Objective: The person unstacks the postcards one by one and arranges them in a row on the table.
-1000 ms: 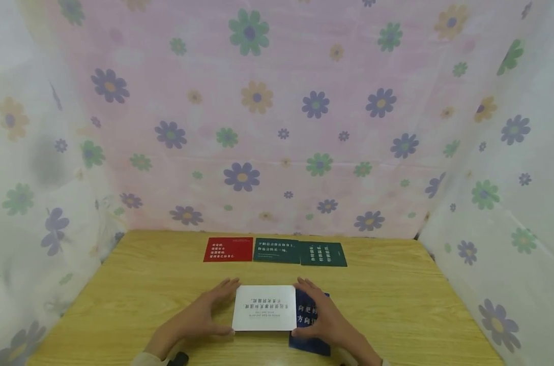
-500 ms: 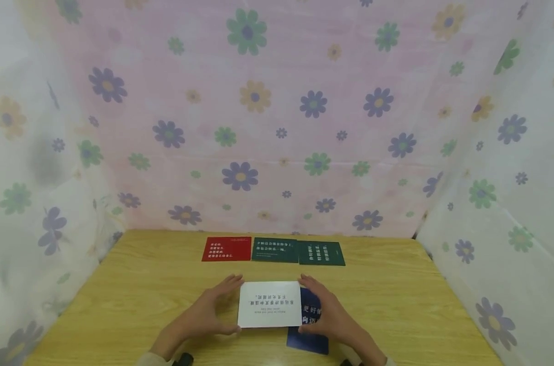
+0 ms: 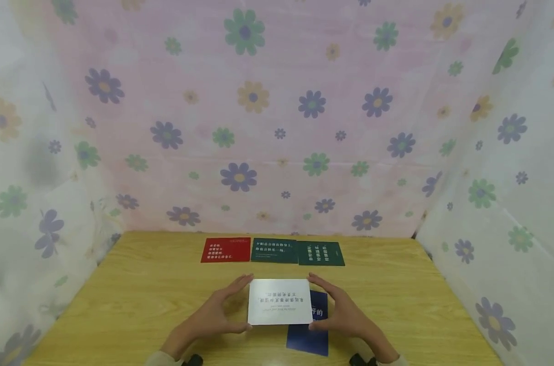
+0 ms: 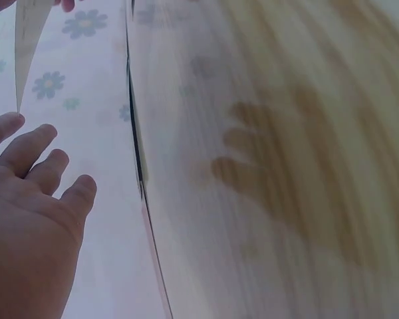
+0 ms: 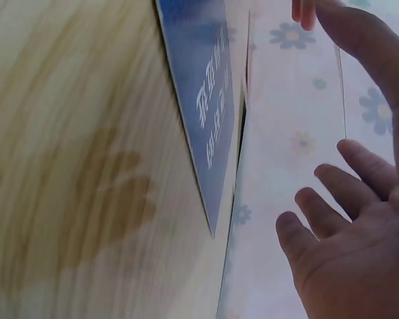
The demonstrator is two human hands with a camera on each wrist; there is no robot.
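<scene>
A white card (image 3: 280, 302) with printed lines of text, upside down from here, is held flat above the table between both hands. My left hand (image 3: 212, 312) holds it by the left edge, index fingertip at the far corner and thumb at the near one. At the right edge, my right hand (image 3: 347, 312) grips it likewise. In the left wrist view the card (image 4: 30, 40) shows as a thin wedge, with the other fingers of the left hand (image 4: 36, 206) spread apart. A dark blue card (image 3: 308, 338) lies on the table, partly covered by the white card and right hand.
Towards the back of the wooden table (image 3: 157, 284) lie a red card (image 3: 226, 249), a green card (image 3: 274, 250) and another green card (image 3: 321, 253) in a row. A flower-patterned curtain (image 3: 277, 117) encloses the back and both sides.
Both hands have shifted a little to the right and slightly away from me, carrying the white card further over the blue card. The cards on the table stay where they were.
</scene>
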